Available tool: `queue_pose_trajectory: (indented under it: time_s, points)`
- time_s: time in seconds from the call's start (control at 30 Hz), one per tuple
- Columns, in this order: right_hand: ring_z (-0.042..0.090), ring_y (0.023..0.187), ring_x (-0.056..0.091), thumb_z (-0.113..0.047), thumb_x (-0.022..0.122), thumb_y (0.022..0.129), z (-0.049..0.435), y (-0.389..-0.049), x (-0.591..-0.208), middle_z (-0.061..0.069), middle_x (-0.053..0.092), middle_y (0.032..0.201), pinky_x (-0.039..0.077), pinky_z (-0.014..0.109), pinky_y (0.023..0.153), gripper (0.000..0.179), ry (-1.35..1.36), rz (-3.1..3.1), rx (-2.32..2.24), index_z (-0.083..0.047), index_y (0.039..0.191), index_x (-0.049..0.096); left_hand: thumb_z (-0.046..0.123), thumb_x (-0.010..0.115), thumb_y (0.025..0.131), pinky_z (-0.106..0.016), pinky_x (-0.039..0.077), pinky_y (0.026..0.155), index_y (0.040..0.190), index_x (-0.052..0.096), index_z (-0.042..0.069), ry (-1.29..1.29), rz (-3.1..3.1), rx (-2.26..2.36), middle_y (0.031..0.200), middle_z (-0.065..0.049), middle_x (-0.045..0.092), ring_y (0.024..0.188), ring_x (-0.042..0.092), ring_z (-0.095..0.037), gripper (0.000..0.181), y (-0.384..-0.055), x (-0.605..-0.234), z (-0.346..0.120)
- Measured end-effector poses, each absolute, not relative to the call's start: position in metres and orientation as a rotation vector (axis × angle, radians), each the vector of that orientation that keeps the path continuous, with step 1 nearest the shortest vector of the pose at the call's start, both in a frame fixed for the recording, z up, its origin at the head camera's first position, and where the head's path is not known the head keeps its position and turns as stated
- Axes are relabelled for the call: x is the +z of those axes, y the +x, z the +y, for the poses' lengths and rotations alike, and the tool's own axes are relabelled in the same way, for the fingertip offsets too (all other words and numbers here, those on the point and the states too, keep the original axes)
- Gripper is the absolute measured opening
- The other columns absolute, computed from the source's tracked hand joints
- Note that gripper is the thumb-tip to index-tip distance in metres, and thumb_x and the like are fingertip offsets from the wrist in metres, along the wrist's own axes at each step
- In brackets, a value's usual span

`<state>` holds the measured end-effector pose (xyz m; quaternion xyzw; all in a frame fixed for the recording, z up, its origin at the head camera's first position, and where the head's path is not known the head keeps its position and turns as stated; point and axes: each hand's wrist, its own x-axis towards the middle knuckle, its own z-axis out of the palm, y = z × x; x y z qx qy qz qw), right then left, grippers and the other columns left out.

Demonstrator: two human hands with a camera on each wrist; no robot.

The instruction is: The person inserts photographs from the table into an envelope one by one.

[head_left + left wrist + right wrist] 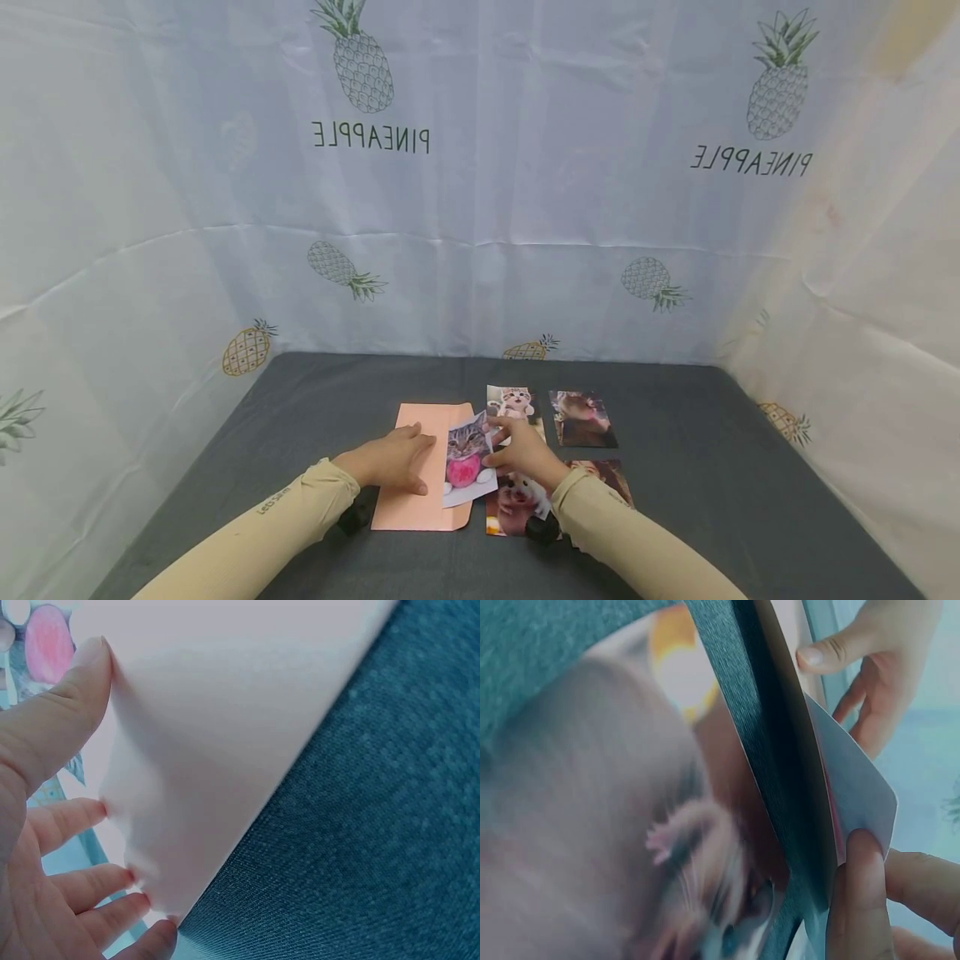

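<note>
A peach envelope (401, 508) lies on the dark table with its flap side to the right. My left hand (392, 461) rests on it, fingers spread; in the left wrist view the thumb and fingertips press the paper (202, 750). Between my hands is a photo of a tabby cat with a pink ball (467, 471), tilted and overlapping the envelope's right side. My right hand (528, 454) pinches the photo's right edge. From the right wrist view, the photo's pale back (859, 787) stands raised beside the envelope's edge (799, 720), with the right thumb and fingers (862, 900) at its corner.
Right of the envelope lie a kitten photo (517, 403), a dark animal photo (583, 421), a photo of a small furry animal (510, 510) and another photo (611, 475) partly hidden by my right arm. A pineapple-print curtain (480, 292) hangs around the table (690, 500).
</note>
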<state>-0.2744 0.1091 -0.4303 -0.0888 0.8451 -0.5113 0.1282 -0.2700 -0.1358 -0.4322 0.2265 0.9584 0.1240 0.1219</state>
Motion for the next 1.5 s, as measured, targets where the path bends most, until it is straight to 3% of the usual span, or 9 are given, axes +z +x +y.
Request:
queue_pose_trajectory:
  time_s: [0.27, 0.67, 1.13, 1.5]
  points:
    - [0.013, 0.059, 0.062, 0.002, 0.078, 0.077, 0.105, -0.269, -0.434, 0.012, 0.060, 0.093, 0.057, 0.031, 0.057, 0.070, -0.297, 2.496, -1.482, 0.001, 0.140, 0.047, 0.038, 0.081, 0.075, -0.051, 0.033, 0.112, 0.139, 0.049, 0.004, 0.684, 2.806, 0.358, 0.150, -0.025, 0.036, 0.141, 0.033, -0.038, 0.079, -0.270, -0.432, -0.136]
    - [0.016, 0.076, 0.063, 0.011, 0.067, 0.083, 0.103, -0.265, -0.426, 0.017, 0.060, 0.101, 0.059, 0.032, 0.064, 0.061, -0.357, 2.427, -1.458, 0.001, 0.140, 0.048, 0.038, 0.080, 0.076, -0.050, 0.033, 0.112, 0.139, 0.049, 0.004, 0.690, 2.801, 0.360, 0.150, -0.025, 0.036, 0.142, 0.032, -0.038, 0.079, -0.270, -0.433, -0.137]
    - [0.013, 0.064, 0.061, 0.014, 0.069, 0.079, 0.096, -0.264, -0.427, 0.015, 0.059, 0.092, 0.059, 0.032, 0.063, 0.063, -0.323, 2.402, -1.527, 0.005, 0.137, 0.048, 0.039, 0.080, 0.076, -0.050, 0.033, 0.112, 0.139, 0.049, 0.004, 0.668, 2.797, 0.344, 0.151, -0.024, 0.036, 0.142, 0.032, -0.036, 0.079, -0.269, -0.429, -0.135]
    - [0.014, 0.064, 0.062, 0.015, 0.070, 0.077, 0.087, -0.260, -0.431, 0.016, 0.058, 0.089, 0.059, 0.033, 0.063, 0.062, -0.337, 2.404, -1.560, 0.008, 0.135, 0.048, 0.041, 0.079, 0.076, -0.050, 0.033, 0.112, 0.141, 0.048, 0.007, 0.640, 2.790, 0.354, 0.152, -0.022, 0.035, 0.142, 0.032, -0.036, 0.079, -0.268, -0.431, -0.135]
